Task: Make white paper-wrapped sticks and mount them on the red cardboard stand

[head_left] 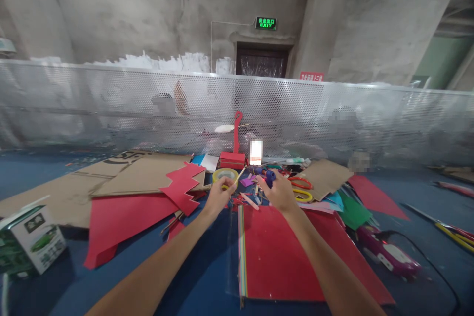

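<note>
My left hand is closed on a thin pale stick, which points up and to the right in front of a yellow tape roll. To its right, my right hand is wrapped round a dark blue tool, whose front end points left. The two hands are apart, above small paper scraps. Below them lies a stack of red sheets, partly under my right forearm. Scissors with red and yellow handles lie just right of my right hand.
Cardboard and red paper spread to the left, near a drink carton. A lit phone stands before a perforated metal screen. A purple device with a cable and more scissors lie at right.
</note>
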The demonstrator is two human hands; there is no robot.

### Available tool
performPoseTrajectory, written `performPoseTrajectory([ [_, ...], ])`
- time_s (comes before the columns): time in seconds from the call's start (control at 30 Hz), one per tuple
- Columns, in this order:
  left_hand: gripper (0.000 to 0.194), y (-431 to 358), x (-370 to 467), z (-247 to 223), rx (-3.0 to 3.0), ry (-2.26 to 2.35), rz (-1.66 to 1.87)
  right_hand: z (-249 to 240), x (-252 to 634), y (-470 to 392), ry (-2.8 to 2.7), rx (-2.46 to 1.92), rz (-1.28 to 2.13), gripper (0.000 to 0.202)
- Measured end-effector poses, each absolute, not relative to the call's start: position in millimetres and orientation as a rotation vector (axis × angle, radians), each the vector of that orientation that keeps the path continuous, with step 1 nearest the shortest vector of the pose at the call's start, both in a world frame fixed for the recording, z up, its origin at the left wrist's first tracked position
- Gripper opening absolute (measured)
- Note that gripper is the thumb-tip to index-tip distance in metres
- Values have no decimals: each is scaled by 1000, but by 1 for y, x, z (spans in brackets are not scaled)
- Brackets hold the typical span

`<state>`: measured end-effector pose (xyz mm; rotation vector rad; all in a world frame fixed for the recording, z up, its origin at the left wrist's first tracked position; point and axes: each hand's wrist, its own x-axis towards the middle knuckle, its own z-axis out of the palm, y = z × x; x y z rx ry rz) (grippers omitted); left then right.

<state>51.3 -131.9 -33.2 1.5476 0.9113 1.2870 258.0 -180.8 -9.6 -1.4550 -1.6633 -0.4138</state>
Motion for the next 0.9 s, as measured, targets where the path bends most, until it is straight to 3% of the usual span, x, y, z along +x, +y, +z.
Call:
performPoseTrajectory([
  [0.9, 21, -120, 51, -42, 1627, 906, 1336, -8, 260, -181, -1675, -1505, -292, 37],
])
